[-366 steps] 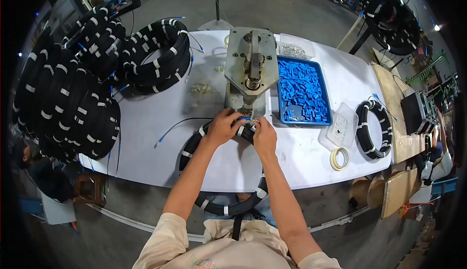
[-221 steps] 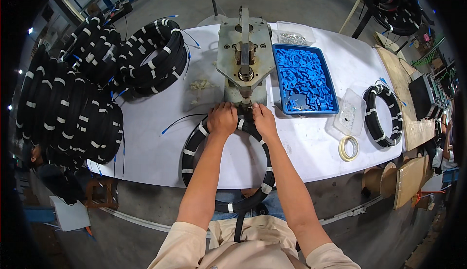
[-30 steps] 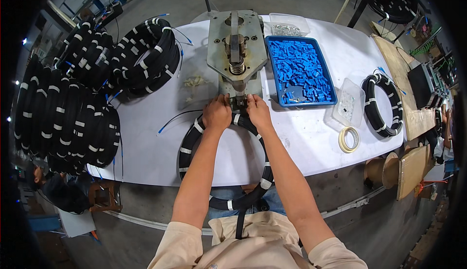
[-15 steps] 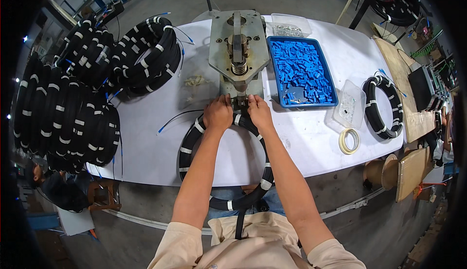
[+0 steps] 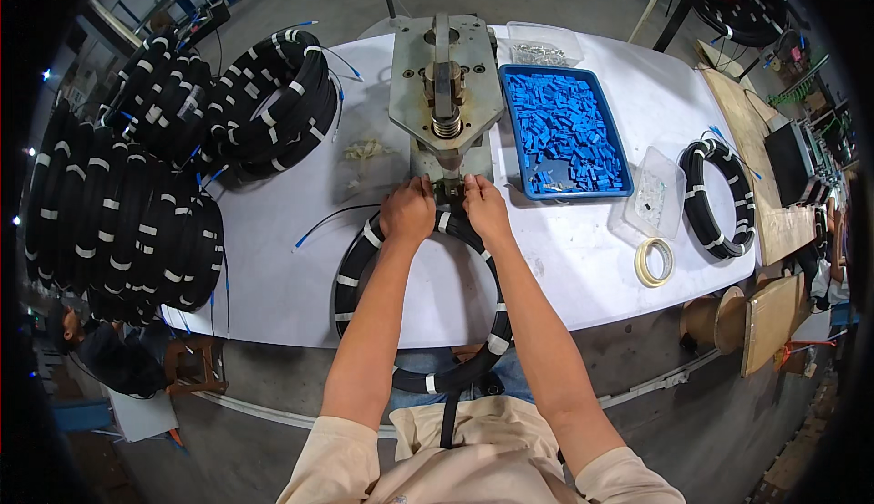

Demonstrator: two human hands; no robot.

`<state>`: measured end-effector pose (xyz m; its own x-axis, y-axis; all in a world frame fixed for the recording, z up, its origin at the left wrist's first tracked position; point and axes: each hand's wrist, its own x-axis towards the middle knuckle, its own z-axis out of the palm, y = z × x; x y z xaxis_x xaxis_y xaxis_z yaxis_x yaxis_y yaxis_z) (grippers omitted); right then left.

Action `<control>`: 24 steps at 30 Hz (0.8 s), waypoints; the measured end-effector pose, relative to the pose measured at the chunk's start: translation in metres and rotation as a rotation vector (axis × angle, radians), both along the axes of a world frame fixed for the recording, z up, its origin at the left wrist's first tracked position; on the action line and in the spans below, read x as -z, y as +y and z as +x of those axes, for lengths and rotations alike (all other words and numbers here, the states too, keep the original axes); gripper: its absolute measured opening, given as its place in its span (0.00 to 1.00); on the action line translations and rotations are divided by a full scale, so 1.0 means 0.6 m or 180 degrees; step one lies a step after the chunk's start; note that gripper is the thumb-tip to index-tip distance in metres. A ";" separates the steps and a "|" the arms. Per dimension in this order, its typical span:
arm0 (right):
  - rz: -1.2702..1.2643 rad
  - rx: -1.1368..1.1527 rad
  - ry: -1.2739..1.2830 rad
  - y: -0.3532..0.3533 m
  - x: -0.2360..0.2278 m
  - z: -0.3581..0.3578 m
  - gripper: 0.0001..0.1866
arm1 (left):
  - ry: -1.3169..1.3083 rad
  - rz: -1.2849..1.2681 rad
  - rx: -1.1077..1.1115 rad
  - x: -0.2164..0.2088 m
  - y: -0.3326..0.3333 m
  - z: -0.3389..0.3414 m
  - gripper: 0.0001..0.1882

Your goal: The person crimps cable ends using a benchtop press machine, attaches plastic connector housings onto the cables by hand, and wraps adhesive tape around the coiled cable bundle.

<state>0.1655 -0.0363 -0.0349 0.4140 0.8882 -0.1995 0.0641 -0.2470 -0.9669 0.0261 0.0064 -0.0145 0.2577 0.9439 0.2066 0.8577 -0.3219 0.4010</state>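
Both my hands are at the foot of a grey metal bench press [image 5: 407, 99], one on each side of its tool. My left hand [image 5: 408, 211] has its fingers pinched together by the tool's left side. On the right side, my right hand [image 5: 485, 207] is closed in the same way. What the fingertips hold is too small and covered to make out. Beneath my wrists lies a black cable coil [image 5: 455, 378] bound with white tape, its near part hanging over the table edge. One cable end with a blue tip [image 5: 299, 245] sticks out to the left.
Many taped black coils [image 5: 118, 222] are heaped at the left. Right of the press stand a blue tray [image 5: 628, 185] of small blue parts and clear boxes [image 5: 660, 194] of small parts. A tape roll [image 5: 643, 265] and another coil [image 5: 696, 199] lie farther right. A person [image 5: 114, 358] sits at lower left.
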 end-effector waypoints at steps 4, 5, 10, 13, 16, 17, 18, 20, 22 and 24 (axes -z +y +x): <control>-0.0029 0.0030 0.0020 -0.004 -0.010 -0.004 0.21 | 0.0077 -0.0112 -0.0040 -0.003 -0.001 0.000 0.23; -0.0031 0.0031 0.0019 -0.005 -0.012 -0.004 0.21 | 0.0074 -0.0072 -0.0034 -0.002 -0.001 0.000 0.22; 0.0000 0.0034 0.0039 -0.005 -0.012 -0.003 0.21 | 0.0071 -0.0035 -0.0010 0.000 0.000 -0.001 0.22; -0.0089 -0.0031 -0.0025 -0.006 -0.016 -0.001 0.21 | 0.0043 -0.0037 0.0022 -0.001 -0.001 -0.002 0.23; -0.0078 -0.0025 0.0014 -0.008 -0.020 -0.003 0.21 | 0.0029 -0.0004 0.0020 -0.002 -0.003 -0.002 0.23; -0.0076 -0.0028 0.0015 -0.008 -0.020 -0.003 0.21 | 0.0019 0.0040 0.0013 -0.001 -0.003 -0.002 0.23; -0.0097 -0.0033 -0.0008 -0.007 -0.018 -0.002 0.21 | 0.0016 0.0041 0.0016 -0.001 -0.004 -0.001 0.23; -0.0117 -0.0036 -0.0034 -0.006 -0.012 0.001 0.21 | 0.0024 0.0060 0.0031 -0.002 -0.004 0.000 0.23; -0.0122 -0.0023 0.0023 -0.005 -0.011 0.001 0.20 | 0.0023 0.0046 0.0022 -0.002 -0.004 0.000 0.23; -0.0120 -0.0009 0.0040 -0.007 -0.012 -0.001 0.20 | 0.0023 0.0031 0.0010 -0.001 -0.003 -0.001 0.23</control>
